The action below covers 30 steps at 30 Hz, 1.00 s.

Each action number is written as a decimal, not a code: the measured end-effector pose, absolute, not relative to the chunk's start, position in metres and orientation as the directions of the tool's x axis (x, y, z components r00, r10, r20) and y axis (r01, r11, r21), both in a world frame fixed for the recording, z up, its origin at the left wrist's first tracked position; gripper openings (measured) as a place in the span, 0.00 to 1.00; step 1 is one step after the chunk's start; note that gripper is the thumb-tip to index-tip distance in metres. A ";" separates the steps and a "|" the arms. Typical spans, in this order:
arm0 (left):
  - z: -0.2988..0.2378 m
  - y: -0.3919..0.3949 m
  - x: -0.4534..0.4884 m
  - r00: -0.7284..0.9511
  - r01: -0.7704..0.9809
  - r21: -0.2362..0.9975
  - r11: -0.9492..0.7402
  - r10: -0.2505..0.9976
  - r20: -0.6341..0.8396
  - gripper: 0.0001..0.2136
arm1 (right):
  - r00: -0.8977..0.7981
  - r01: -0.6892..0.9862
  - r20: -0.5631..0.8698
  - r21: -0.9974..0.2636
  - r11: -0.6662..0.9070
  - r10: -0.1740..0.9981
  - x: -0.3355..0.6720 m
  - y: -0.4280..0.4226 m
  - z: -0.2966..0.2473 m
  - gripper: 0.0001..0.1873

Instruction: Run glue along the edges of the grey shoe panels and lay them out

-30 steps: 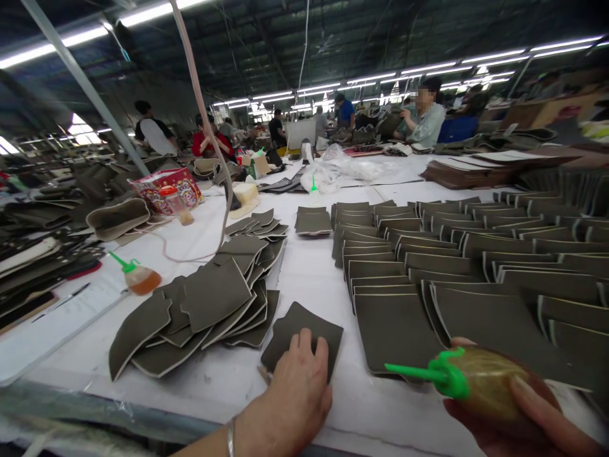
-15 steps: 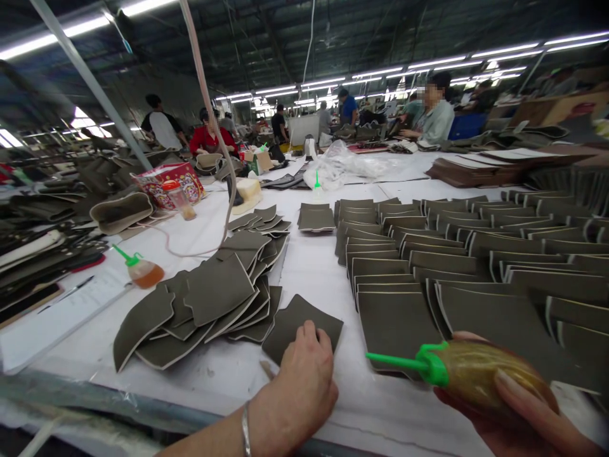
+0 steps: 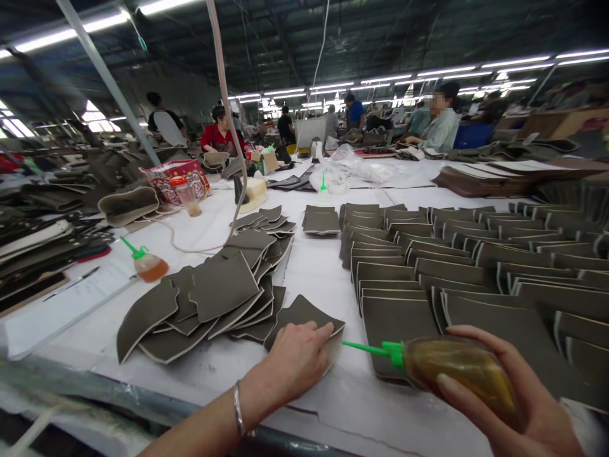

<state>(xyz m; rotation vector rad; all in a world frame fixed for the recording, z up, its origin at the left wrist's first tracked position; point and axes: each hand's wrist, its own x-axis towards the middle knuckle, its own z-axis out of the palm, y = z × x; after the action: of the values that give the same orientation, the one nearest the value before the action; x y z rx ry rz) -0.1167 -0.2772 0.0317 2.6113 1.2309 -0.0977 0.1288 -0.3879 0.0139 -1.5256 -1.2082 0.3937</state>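
My left hand (image 3: 297, 355) rests on a dark olive-grey sheet piece (image 3: 299, 312), perhaps leather, and grips its near right edge. That edge is bent up there, and its pale underside shows below my fingertips; the thumb is hidden. In my right hand (image 3: 511, 374) is a squeeze bottle (image 3: 459, 368) of amber liquid, lying on its side with a thin green nozzle. The nozzle's tip points left and is close to the bent edge; I cannot tell whether they touch. A loose pile of similar pieces (image 3: 223, 285) lies just left of my left hand.
Overlapping rows of dark pieces (image 3: 404, 311) fill the right side. Another green-tipped bottle (image 3: 151, 268) stands at left by a paper sheet (image 3: 71, 311). A hose (image 3: 222, 70) hangs down onto the white table (image 3: 314, 266). Several people sit or stand farther back.
My right hand has brought the bottle left, its nozzle tip now by the piece's edge. My left fingers have stretched out rightward, and the edge under them is bent up.
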 end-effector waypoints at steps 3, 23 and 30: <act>0.024 -0.279 -0.116 0.637 0.769 0.198 -0.608 0.753 -0.161 0.24 | 0.274 0.642 0.436 -0.747 0.174 0.857 0.119 -0.383 0.024 0.25; 0.024 -0.281 -0.114 0.655 0.750 0.239 -0.617 0.743 -0.139 0.18 | 0.087 0.786 0.470 -0.574 0.230 0.878 0.112 -0.362 0.023 0.20; 0.021 -0.283 -0.115 0.643 0.757 0.249 -0.604 0.757 -0.119 0.18 | 0.118 0.781 0.481 -0.586 0.218 0.869 0.118 -0.358 0.020 0.21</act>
<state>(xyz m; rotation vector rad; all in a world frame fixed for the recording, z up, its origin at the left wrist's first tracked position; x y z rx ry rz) -0.1149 -0.2830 0.0213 2.5884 1.2215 -0.0023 0.1175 -0.3581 0.0198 -1.5660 -1.6647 0.1342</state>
